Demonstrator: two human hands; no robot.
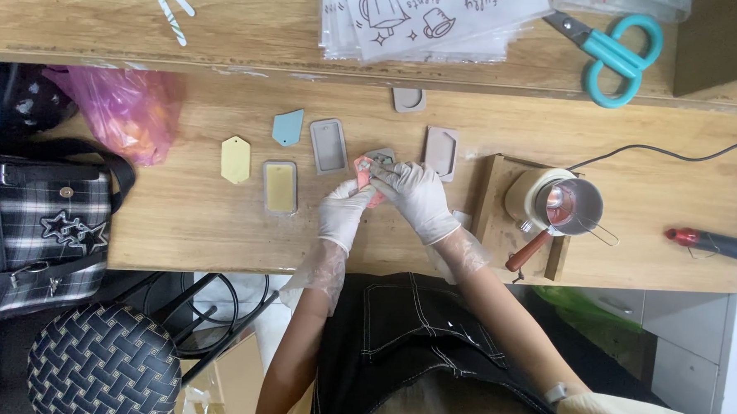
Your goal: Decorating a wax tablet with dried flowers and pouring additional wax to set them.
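Note:
Both my hands wear thin white gloves and meet over the wooden table [218, 225]. My left hand [343, 212] and my right hand [417, 197] together grip a small grey mould with a pink cast piece [363, 172] in it. The mould is partly hidden by my fingers. Just left of my hands lie a grey mould with yellow filling [280, 187], an empty grey mould [328, 146], a yellow tag-shaped piece [235, 159] and a blue tag-shaped piece [287, 127]. Another grey mould [441, 151] lies just beyond my right hand.
A small metal pot [574, 206] with a wooden handle sits on a wooden stand at the right. Farther right lies a red-tipped tool [711, 241] with a cord. Teal scissors [619, 54] and printed sheets lie on the upper shelf. A pink plastic bag [124, 109] and a plaid bag [40, 226] sit left.

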